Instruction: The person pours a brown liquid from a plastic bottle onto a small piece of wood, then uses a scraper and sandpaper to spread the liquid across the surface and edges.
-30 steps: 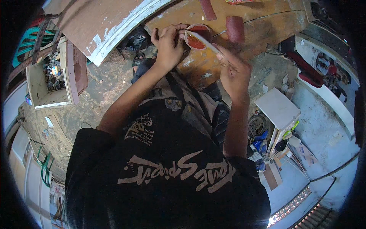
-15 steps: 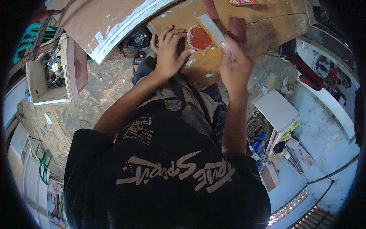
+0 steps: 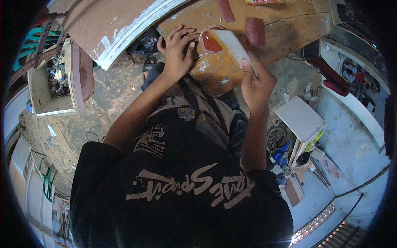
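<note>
Head view showed the left hand (image 3: pixel 178 51) gripping the rim of a small red-filled tub (image 3: pixel 211 41) on the wooden surface (image 3: pixel 289 20), while the right hand (image 3: pixel 256 82) pinched a white scraper (image 3: pixel 233 45) over it.

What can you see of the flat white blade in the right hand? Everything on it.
The white blade is a flat, wide, thin scraper, pale and smooth like plastic or painted metal. The right hand pinches its lower end between the fingers. It slants up and to the left, its far edge reaching the round container of red paste, which the left hand steadies on the wooden board. No red shows on its upper face.
</note>
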{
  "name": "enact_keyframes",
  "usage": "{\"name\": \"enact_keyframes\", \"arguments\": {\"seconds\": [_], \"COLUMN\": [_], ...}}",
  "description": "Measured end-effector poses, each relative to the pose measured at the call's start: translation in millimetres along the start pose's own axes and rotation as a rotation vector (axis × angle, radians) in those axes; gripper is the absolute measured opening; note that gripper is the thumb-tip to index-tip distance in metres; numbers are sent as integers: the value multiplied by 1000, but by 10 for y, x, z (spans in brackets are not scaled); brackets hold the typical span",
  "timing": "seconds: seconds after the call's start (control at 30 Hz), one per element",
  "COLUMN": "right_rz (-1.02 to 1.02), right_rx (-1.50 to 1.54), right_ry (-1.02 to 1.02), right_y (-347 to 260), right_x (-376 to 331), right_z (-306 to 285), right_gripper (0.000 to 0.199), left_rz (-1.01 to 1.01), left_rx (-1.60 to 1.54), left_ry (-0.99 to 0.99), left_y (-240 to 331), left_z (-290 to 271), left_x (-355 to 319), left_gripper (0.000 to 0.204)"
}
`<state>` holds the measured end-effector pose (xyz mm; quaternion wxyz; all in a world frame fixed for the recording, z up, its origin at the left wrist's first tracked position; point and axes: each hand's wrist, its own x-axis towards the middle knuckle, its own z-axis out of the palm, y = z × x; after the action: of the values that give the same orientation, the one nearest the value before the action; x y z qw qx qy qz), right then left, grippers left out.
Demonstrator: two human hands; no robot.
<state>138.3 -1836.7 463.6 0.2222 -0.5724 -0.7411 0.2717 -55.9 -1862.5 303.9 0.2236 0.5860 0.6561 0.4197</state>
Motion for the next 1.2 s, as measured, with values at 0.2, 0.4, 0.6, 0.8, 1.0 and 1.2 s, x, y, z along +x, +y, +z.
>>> {"name": "enact_keyframes", "arguments": {"seconds": [0.2, 0.4, 0.6, 0.8, 1.0, 1.2], "right_rz": [-26, -115, -240, -73, -13, -152], "right_rx": [-97, -192, -91, -128, -121, -207], "right_ry": [178, 80, -5, -90, 170, 93], "right_y": [72, -85, -193, -16, 69, -53], "right_x": [128, 192, 102, -18, 106, 211], "right_z": [137, 276, 215, 14, 110, 288], "right_gripper": [25, 32, 23, 22, 26, 22], "left_rz": [-5, 25, 18, 42, 39, 14], "left_rx": [16, 71, 58, 53, 81, 65], "left_ry": [-32, -24, -18, -32, -13, -26], "left_y": [164, 111, 73, 22, 28, 60], "left_z": [-11, 58, 56, 49, 53, 66], "left_x": [-72, -68, -87, -74, -54, -37], "left_gripper": [66, 74, 68, 55, 42, 37]}}
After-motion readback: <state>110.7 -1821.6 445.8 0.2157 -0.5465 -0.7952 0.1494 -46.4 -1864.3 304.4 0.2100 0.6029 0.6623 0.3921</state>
